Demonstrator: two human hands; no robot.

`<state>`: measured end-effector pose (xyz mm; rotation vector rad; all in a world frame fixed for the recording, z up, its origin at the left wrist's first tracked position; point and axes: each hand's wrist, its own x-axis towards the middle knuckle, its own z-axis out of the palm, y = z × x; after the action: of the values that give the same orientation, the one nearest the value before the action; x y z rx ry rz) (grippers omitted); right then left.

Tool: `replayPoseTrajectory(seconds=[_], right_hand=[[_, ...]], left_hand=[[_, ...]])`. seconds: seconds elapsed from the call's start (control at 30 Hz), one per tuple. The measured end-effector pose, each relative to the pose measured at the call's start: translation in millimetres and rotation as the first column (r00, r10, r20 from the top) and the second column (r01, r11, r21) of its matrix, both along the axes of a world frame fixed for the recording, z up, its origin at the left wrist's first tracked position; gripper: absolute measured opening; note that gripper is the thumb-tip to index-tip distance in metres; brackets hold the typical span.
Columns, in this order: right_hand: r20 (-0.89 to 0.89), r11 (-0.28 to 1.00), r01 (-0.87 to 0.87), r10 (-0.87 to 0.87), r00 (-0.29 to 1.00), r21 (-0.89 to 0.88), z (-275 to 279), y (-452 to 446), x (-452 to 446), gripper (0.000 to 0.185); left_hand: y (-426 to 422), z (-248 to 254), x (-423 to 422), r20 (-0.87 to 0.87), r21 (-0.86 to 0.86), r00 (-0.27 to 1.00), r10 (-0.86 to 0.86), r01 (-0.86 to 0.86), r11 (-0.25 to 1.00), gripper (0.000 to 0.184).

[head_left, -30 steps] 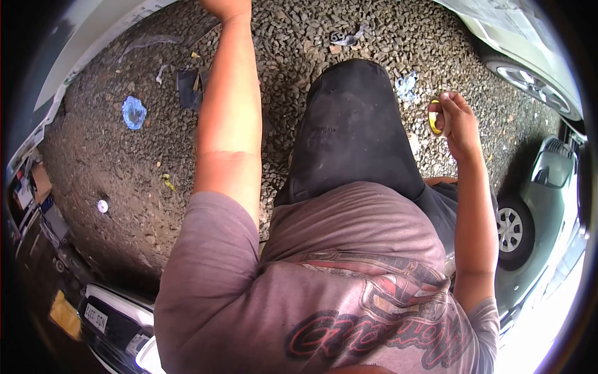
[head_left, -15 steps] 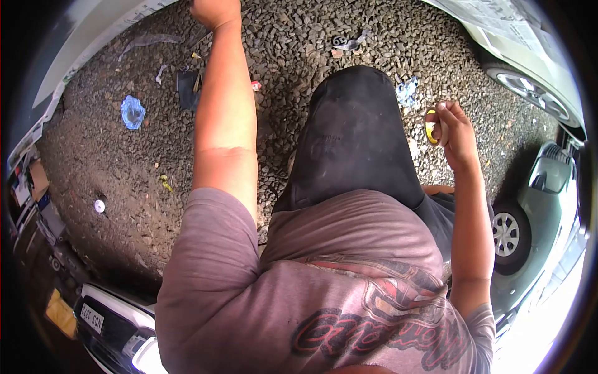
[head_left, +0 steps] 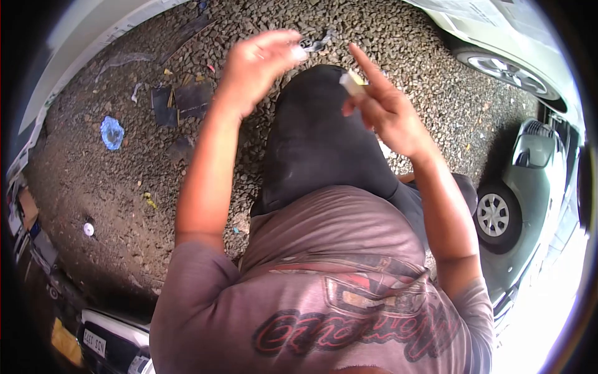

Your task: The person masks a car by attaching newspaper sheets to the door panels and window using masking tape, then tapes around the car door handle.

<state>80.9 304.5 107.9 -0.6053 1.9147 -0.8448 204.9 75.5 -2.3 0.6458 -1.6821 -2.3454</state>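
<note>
My left hand (head_left: pixel 258 65) is raised in front of my knee, its fingers stretched toward the right and blurred by motion. A gap shows between its upper finger and the lower fingertips; I cannot make out anything held there. Across from it, my right hand (head_left: pixel 389 115) holds a small yellow-and-pale tape roll (head_left: pixel 354 83) between thumb and fingers, with the index finger pointing out. The two hands are apart, above my dark-trousered knee (head_left: pixel 321 131).
Gravel ground (head_left: pixel 174 212) bears a crumpled blue plastic piece (head_left: pixel 112 133), dark flat scraps (head_left: pixel 164 106) and a small white round object (head_left: pixel 88 229). A paper-masked car panel (head_left: pixel 68 75) curves along the left. A green car (head_left: pixel 523 206) stands at right.
My left hand has come back from the upper edge toward the middle. My right hand has moved left and up with the tape roll, and its index finger is now extended.
</note>
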Motion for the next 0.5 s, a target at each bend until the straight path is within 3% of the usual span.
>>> replayPoseTrajectory(seconds=[0.07, 0.2, 0.27, 0.3, 0.33, 0.37, 0.4, 0.43, 0.47, 0.5], right_hand=[[-0.039, 0.994, -0.05, 0.046, 0.998, -0.095, -6, -12, 6, 0.077], [-0.222, 0.974, -0.188, 0.157, 0.962, -0.125, -2, -31, 11, 0.071], [-0.258, 0.966, -0.203, 0.158, 0.953, -0.16, -7, -36, 13, 0.066], [-0.311, 0.961, -0.254, 0.211, 0.927, -0.107, -4, -40, 13, 0.062], [-0.362, 0.951, -0.303, 0.265, 0.894, -0.052, -1, -46, 13, 0.059], [-0.399, 0.955, -0.292, 0.288, 0.871, 0.053, 6, -50, 14, 0.043], [-0.399, 0.953, -0.3, 0.295, 0.868, 0.051, 4, -53, 10, 0.043], [-0.462, 0.934, -0.291, 0.356, 0.812, 0.209, 1, -55, 3, 0.037], [-0.509, 0.895, -0.259, 0.423, 0.75, 0.362, -3, -55, -5, 0.031], [-0.548, 0.918, -0.252, 0.386, 0.742, 0.306, -8, -48, -17, 0.028]], left_hand=[[36, 11, 5, -0.062, 0.173, 0.995, -0.073, 0.083, 0.981, 0.039], [47, 11, 12, -0.065, 0.052, 0.997, 0.042, -0.039, 0.998, 0.031], [43, 5, 16, -0.128, -0.219, 0.987, 0.097, -0.123, 0.968, 0.024], [38, 21, 21, -0.087, -0.431, 0.991, 0.101, -0.129, 0.893, 0.013], [34, 22, 25, -0.088, -0.436, 0.989, 0.116, -0.143, 0.889, 0.013], [30, 22, 29, -0.126, -0.433, 0.982, 0.137, -0.179, 0.884, 0.008], [26, 21, 34, -0.163, -0.426, 0.975, 0.152, -0.208, 0.881, 0.005], [19, 18, 39, -0.184, -0.52, 0.959, 0.217, -0.282, 0.806, 0.003], [7, 11, 45, -0.181, -0.517, 0.959, 0.217, -0.28, 0.809, 0.003], [-11, 3, 52, -0.198, -0.36, 0.931, 0.306, -0.36, 0.861, 0.003]])
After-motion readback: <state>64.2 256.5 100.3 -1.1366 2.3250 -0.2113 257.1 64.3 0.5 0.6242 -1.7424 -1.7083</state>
